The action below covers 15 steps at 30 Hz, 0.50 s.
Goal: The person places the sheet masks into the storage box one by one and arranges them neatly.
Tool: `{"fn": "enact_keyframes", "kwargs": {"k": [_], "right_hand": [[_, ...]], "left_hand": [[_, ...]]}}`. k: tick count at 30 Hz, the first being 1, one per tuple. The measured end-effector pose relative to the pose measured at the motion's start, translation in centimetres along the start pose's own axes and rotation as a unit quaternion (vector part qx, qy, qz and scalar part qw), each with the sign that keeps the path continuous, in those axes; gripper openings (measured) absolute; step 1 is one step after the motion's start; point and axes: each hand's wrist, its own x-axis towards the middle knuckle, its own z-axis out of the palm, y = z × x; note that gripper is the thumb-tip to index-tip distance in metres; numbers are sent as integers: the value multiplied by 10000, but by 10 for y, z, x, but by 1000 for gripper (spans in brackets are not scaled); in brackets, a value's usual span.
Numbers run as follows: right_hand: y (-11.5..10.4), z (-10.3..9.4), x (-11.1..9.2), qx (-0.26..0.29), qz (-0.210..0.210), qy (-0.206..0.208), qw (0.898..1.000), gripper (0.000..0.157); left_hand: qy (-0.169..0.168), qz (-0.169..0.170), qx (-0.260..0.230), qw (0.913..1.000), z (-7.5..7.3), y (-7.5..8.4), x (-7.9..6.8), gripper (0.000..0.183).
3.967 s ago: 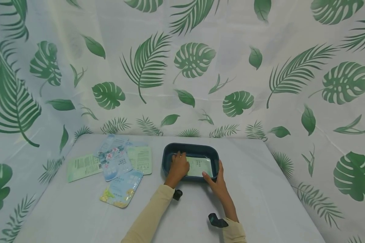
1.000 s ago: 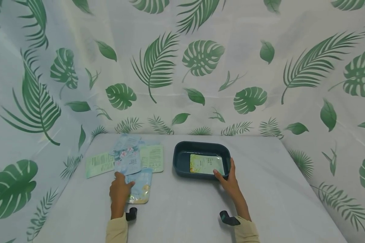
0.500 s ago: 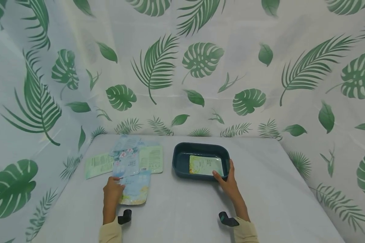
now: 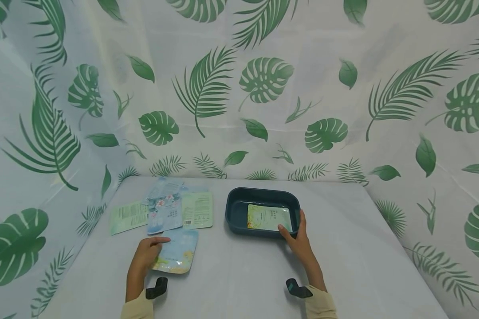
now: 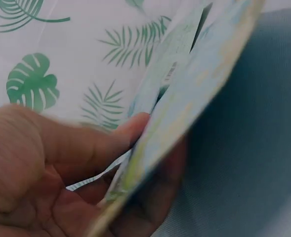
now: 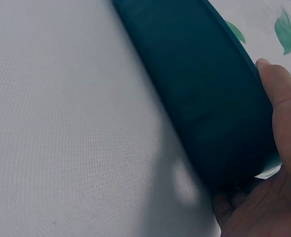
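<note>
My left hand (image 4: 144, 254) pinches a flat blue sheet-mask packet (image 4: 179, 251) by its left side. In the left wrist view the thumb presses the front of this packet (image 5: 180, 98) and the fingers lie behind it; it stands tilted there. My right hand (image 4: 301, 243) grips the right front corner of a dark teal rectangular bin (image 4: 255, 233), thumb over the rim and fingers outside. The right wrist view shows the side wall of the bin (image 6: 199, 94) beside the thumb. Inside the bin lies a green packet (image 4: 268, 217), toward its right end.
Beyond the left hand lies a loose group of packets: a blue one with pink flowers (image 4: 165, 215), a green one (image 4: 197, 209) to its right, another green one (image 4: 128, 218) to its left, and a pale blue one (image 4: 159, 187) behind. A leaf-print curtain stands behind the white table (image 4: 239, 283).
The left hand has gone from inside the bin to the blue packet, gripped it and drawn it slightly toward me, off the flowered one. The right hand stays on the bin.
</note>
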Motion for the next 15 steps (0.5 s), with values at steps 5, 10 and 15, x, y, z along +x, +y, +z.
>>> {"fn": "enact_keyframes", "kwargs": {"k": [5,10,15], "right_hand": [[1,0,0,-12,23,-13,10000,101],[1,0,0,-4,68,2,10000,100],[0,-1,-2,-3,79,4,10000,100]], "left_hand": [[-168,-58,-170,9997,1,2,1,34],[-471,252,-457,9975,-2,3,0,33],[-929,491,-1134,9880,-3,6,-1,35]]}}
